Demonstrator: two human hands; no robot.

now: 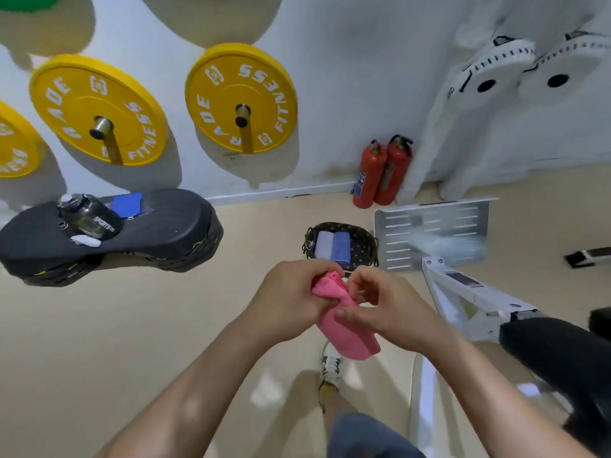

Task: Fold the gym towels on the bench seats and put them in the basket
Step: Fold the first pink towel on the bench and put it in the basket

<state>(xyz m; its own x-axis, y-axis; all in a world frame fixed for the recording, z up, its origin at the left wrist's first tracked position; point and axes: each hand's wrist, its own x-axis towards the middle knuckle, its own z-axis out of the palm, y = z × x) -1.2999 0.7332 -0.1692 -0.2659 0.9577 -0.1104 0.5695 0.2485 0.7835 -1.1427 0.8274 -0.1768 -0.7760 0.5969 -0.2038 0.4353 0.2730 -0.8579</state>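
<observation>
Grip first: left grip (291,292) and right grip (380,309) are both closed on the pink towel (350,338). The fingers are curled and pinching its top end between them, up in the air in front of the body, and the rest of the cloth hangs below as a narrow strip. Looks to me like it's mid-fold, held off the floor so the fabric drops straight and the edges can be lined up. Can't tell how many layers are in there, since the top is bunched under the fingers. Only the head cam to go on, so that's it for views. The basket (340,225) sits on the floor just beyond the hands and pretty much in line with them, which makes sense for a short drop once the fold is finished. Inside it a grey towel (324,245) and a blue towel (342,247) lie folded side by side, touching, towards the left, so there's room on the right for the pink one. Well off to the left, a black padded desk (158,219) carries a dark bottle (87,214), a blue cloth (127,203) behind it and a small white cloth (86,241) in front, so my guess is there's more to fold. Two fire extinguishers (380,173) stand against the wall behind the basket.
</observation>
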